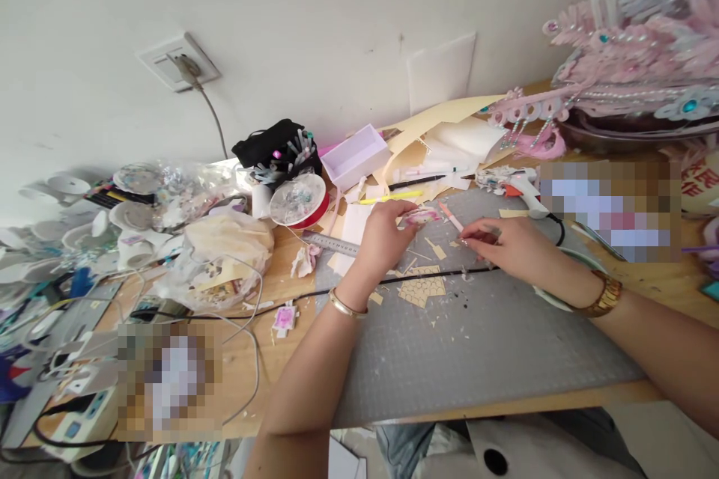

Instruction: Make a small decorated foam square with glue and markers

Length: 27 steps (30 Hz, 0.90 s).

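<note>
My left hand (385, 236) is closed on a small pink and white ornament (421, 218), held just above the grey cutting mat (477, 344). My right hand (505, 243) is pinched shut on a thin tool with a reddish handle (477, 239), its tip pointing left toward the ornament. A pink stick (451, 217) lies between the two hands. A cream piece cut in a scale pattern (422, 288) lies on the mat below the left hand. A black cable (438, 277) runs across the mat under both hands.
A white glue gun (520, 183) lies behind the right hand. A metal ruler (331, 243), a red tape spool (303, 203), a white box (356, 156) and a plastic bag (225, 254) crowd the left. A pink beaded headdress (629, 37) stands at the far right. Paper scraps litter the mat.
</note>
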Tool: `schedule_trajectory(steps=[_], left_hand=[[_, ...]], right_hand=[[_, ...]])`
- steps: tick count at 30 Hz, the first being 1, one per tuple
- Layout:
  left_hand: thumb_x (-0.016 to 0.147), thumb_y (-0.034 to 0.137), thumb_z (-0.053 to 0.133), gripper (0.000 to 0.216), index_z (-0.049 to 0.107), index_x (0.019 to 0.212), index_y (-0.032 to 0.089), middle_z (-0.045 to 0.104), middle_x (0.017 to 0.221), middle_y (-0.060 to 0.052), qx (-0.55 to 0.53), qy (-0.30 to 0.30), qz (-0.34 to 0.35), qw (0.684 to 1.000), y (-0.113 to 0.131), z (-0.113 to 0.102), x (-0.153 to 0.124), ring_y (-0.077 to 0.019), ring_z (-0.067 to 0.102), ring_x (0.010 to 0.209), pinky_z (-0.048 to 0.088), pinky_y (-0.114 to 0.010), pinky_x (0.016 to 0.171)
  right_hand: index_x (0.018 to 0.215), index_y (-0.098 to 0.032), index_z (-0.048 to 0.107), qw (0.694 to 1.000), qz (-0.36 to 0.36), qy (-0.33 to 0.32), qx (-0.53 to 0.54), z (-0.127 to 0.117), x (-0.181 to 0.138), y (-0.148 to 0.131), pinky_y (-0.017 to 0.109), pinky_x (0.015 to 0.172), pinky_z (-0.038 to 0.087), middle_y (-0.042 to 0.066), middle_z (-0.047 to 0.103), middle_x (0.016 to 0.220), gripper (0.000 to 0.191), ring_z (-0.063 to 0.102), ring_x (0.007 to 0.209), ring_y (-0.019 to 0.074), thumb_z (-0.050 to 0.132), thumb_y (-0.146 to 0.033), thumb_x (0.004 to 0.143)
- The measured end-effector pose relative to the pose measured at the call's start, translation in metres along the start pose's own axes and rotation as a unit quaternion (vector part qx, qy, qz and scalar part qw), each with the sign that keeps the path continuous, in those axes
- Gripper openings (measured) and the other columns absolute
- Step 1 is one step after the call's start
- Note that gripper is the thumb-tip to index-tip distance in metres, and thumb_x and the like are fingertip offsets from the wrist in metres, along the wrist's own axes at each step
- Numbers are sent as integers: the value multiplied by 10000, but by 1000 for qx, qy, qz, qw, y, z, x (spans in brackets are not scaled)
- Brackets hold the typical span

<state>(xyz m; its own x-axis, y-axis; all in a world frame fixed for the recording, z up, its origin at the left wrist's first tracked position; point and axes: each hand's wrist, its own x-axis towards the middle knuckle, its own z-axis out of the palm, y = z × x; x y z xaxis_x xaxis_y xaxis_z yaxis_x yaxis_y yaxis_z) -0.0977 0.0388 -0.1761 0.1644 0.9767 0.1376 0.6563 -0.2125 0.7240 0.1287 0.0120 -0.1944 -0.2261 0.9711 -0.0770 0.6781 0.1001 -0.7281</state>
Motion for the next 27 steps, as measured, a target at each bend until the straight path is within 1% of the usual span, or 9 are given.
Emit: schedule_trajectory(steps=[3, 6, 9, 12, 15, 18, 21, 24, 27], left_hand=[[723, 43, 696, 229, 749, 881, 201, 721, 994, -52, -76, 38, 22, 996, 0, -3, -7, -203, 644, 1008, 476, -360, 975], [676, 16, 671, 268, 756, 839, 211, 705, 1023, -45, -171, 57, -23, 983, -2, 0, -20, -187, 642, 1004, 501, -317, 887], [638, 84, 691, 223, 744, 823, 195, 696, 1123, -55, -321, 62, -104, 939, -6, 10, -32, -170, 668, 918, 520, -281, 768], [600, 175, 736, 227, 733, 827, 185, 707, 1177, -62, -428, 56, -154, 889, -7, 21, -40, -164, 694, 879, 539, -282, 760], [580, 200, 750, 221, 733, 801, 187, 736, 1133, -65, -465, 63, -154, 869, -4, 28, -45, -197, 706, 958, 552, -299, 804], [586, 175, 746, 212, 744, 797, 191, 746, 1137, -67, -489, 57, -142, 859, -1, 31, -48, -224, 701, 1048, 559, -327, 866], [605, 137, 727, 244, 762, 838, 199, 736, 1186, -65, -494, 57, -131, 858, 0, 33, -52, -229, 684, 1120, 550, -347, 931], [629, 122, 705, 261, 771, 867, 206, 724, 1222, -67, -486, 56, -108, 866, 0, 34, -55, -230, 664, 1173, 531, -370, 992], [642, 130, 700, 263, 770, 883, 207, 710, 1253, -73, -478, 53, -98, 871, -2, 35, -55, -238, 659, 1184, 526, -392, 1009]], right_hand=[[918, -255, 747, 996, 14, 1, 83, 0, -1, -2, 304, 574, 528, 14, 747, 730, 237, 687, 574, 182, 627, -443, 837], [952, -249, 743, 990, 17, 26, 138, -1, -5, -6, 317, 561, 552, 25, 737, 723, 308, 685, 578, 193, 660, -511, 815], [952, -265, 756, 987, -10, 65, 148, -1, -11, -12, 337, 599, 577, 37, 750, 741, 290, 696, 611, 202, 650, -509, 836], [897, -302, 780, 983, -89, 120, 104, 0, -18, -19, 376, 732, 599, 48, 782, 865, 210, 731, 757, 230, 629, -444, 865], [863, -329, 792, 971, -169, 163, 51, 4, -25, -22, 407, 825, 590, 44, 791, 942, 188, 734, 864, 243, 610, -373, 887], [868, -337, 793, 955, -241, 170, 28, 8, -27, -23, 395, 794, 584, 38, 789, 917, 203, 729, 818, 214, 595, -314, 910], [869, -329, 793, 934, -309, 177, 12, 11, -27, -24, 361, 752, 571, 30, 781, 868, 203, 718, 773, 183, 611, -248, 911], [898, -325, 796, 918, -350, 185, -2, 14, -25, -23, 350, 758, 560, 26, 774, 857, 214, 707, 767, 173, 636, -182, 897], [915, -326, 799, 917, -356, 178, -6, 16, -25, -22, 347, 748, 552, 29, 764, 854, 229, 695, 757, 172, 633, -169, 898]])
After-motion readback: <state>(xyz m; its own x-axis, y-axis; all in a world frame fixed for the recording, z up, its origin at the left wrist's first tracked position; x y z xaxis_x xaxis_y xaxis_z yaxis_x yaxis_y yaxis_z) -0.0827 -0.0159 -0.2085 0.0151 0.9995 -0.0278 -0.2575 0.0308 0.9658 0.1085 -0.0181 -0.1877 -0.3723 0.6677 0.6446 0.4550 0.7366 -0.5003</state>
